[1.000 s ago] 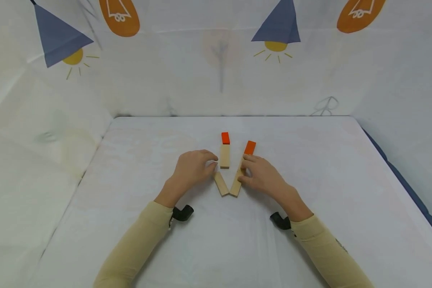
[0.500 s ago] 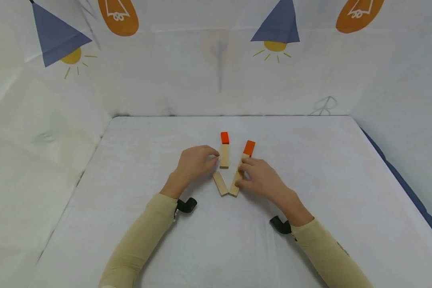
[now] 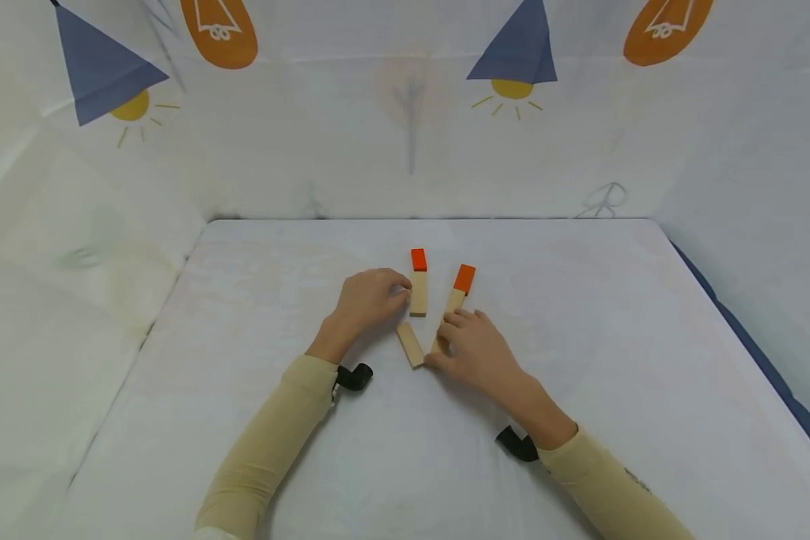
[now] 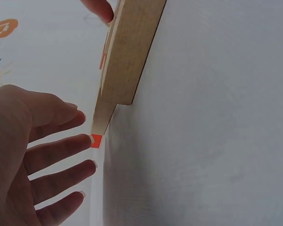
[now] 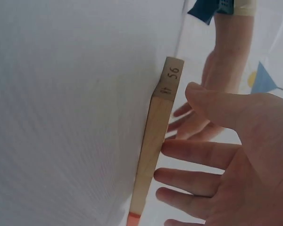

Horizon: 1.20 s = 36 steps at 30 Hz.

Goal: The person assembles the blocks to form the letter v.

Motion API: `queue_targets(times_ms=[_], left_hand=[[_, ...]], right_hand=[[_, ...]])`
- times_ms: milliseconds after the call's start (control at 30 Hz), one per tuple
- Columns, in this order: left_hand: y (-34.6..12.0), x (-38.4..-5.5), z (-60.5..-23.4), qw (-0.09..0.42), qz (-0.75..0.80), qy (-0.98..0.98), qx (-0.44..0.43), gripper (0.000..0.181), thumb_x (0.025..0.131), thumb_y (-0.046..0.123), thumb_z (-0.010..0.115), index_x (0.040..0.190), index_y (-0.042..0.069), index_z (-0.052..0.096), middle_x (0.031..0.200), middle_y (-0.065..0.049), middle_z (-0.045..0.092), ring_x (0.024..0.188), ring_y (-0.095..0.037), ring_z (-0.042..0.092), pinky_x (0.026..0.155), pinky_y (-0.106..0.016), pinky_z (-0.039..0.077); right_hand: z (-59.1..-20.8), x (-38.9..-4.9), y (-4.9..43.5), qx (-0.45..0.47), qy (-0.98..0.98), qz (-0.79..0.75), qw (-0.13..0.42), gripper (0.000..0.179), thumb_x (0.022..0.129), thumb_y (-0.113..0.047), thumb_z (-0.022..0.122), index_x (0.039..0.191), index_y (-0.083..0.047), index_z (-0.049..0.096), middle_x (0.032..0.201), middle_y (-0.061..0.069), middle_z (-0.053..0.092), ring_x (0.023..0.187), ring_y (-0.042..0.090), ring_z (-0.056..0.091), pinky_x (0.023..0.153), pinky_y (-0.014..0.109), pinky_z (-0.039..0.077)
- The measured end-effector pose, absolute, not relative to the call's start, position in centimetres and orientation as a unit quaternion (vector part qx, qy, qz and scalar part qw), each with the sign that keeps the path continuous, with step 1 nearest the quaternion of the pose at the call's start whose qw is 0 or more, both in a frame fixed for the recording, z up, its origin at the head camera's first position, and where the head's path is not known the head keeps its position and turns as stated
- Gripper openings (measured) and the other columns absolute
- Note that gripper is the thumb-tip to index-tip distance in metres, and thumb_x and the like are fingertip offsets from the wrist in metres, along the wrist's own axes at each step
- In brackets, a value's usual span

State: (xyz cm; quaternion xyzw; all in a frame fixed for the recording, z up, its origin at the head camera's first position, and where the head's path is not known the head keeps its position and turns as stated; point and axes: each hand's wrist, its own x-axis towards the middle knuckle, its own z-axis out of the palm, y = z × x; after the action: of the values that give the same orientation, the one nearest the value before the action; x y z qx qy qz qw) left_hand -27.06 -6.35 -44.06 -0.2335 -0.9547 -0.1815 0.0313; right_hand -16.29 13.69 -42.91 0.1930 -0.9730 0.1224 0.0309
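Several plain wooden blocks lie flat on the white table. The slanted left block and the right-hand row of blocks form a V, an orange-red block capping the row. Between them stretches a middle block with a red block at its far end. My left hand is beside the middle block, fingers loosely bent around nothing. My right hand lies along the right row, fingertips at its side and thumb near the V's point. The right wrist view shows block ends printed 56 and 48.
The white-covered table ends at a pale cloth wall printed with lamps and orange bulbs. Black wrist cameras, such as the left one, stick out from both cuffs.
My right hand has slid nearer along the right row, its thumb now by the V's point. My left hand has moved slightly away from me, up beside the middle block.
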Motion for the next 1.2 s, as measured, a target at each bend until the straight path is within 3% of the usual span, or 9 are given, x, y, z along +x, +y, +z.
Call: queue_targets(times_ms=[133, 367, 567, 733, 967, 1200], left_hand=[[-6.3, -27.4, -44.1, 0.021, -0.187, -0.956, -0.223, 0.023, 0.094, 0.032, 0.061, 0.112, 0.026, 0.075, 0.121, 0.005, 0.072, 0.115, -0.018, 0.067, 0.088, -0.042, 0.056], [-6.4, -27.7, -44.4, 0.016, -0.184, -0.958, -0.218, 0.024, 0.095, 0.033, 0.061, 0.114, 0.026, 0.075, 0.124, 0.005, 0.071, 0.117, -0.017, 0.066, 0.089, -0.041, 0.056], [-6.2, -27.9, -44.5, 0.013, -0.19, -0.954, -0.233, 0.026, 0.095, 0.032, 0.061, 0.117, 0.026, 0.072, 0.129, 0.004, 0.068, 0.121, -0.018, 0.063, 0.093, -0.041, 0.054], [-6.1, -28.0, -44.6, -0.003, -0.186, -0.952, -0.242, 0.029, 0.095, 0.034, 0.06, 0.122, 0.026, 0.069, 0.136, 0.004, 0.063, 0.127, -0.019, 0.06, 0.097, -0.042, 0.053], [-6.1, -28.2, -44.4, -0.02, -0.189, -0.949, -0.25, 0.033, 0.095, 0.035, 0.061, 0.127, 0.026, 0.067, 0.141, 0.004, 0.059, 0.133, -0.019, 0.055, 0.104, -0.043, 0.049], [-5.8, -28.4, -44.2, -0.036, -0.186, -0.946, -0.264, 0.037, 0.095, 0.038, 0.062, 0.13, 0.027, 0.066, 0.143, 0.006, 0.058, 0.135, -0.019, 0.053, 0.106, -0.043, 0.047]], right_hand=[[-42.9, -16.0, 13.1, 0.174, -0.978, 0.115, 0.023, 0.039, 0.084, -0.046, 0.075, 0.096, -0.009, 0.07, 0.117, 0.009, 0.07, 0.123, 0.031, 0.058, 0.112, 0.056, 0.036], [-42.8, -15.8, 12.2, 0.153, -0.984, 0.094, 0.022, 0.035, 0.086, -0.046, 0.073, 0.078, -0.013, 0.061, 0.109, 0.006, 0.071, 0.12, 0.03, 0.06, 0.113, 0.056, 0.036], [-42.9, -15.4, 12.0, 0.154, -0.985, 0.073, 0.034, 0.033, 0.085, -0.043, 0.075, 0.086, -0.012, 0.065, 0.106, 0.006, 0.069, 0.119, 0.03, 0.061, 0.111, 0.056, 0.038], [-43.1, -15.2, 12.0, 0.156, -0.984, 0.075, 0.04, 0.034, 0.086, -0.044, 0.074, 0.091, -0.011, 0.068, 0.113, 0.008, 0.07, 0.121, 0.03, 0.061, 0.112, 0.056, 0.038], [-42.9, -15.0, 12.0, 0.164, -0.981, 0.082, 0.063, 0.029, 0.086, -0.041, 0.075, 0.084, -0.013, 0.066, 0.101, 0.005, 0.069, 0.116, 0.029, 0.063, 0.109, 0.057, 0.04], [-42.8, -14.9, 12.1, 0.159, -0.983, 0.074, 0.055, 0.028, 0.087, -0.04, 0.074, 0.085, -0.013, 0.067, 0.104, 0.005, 0.069, 0.116, 0.028, 0.063, 0.109, 0.056, 0.04]])
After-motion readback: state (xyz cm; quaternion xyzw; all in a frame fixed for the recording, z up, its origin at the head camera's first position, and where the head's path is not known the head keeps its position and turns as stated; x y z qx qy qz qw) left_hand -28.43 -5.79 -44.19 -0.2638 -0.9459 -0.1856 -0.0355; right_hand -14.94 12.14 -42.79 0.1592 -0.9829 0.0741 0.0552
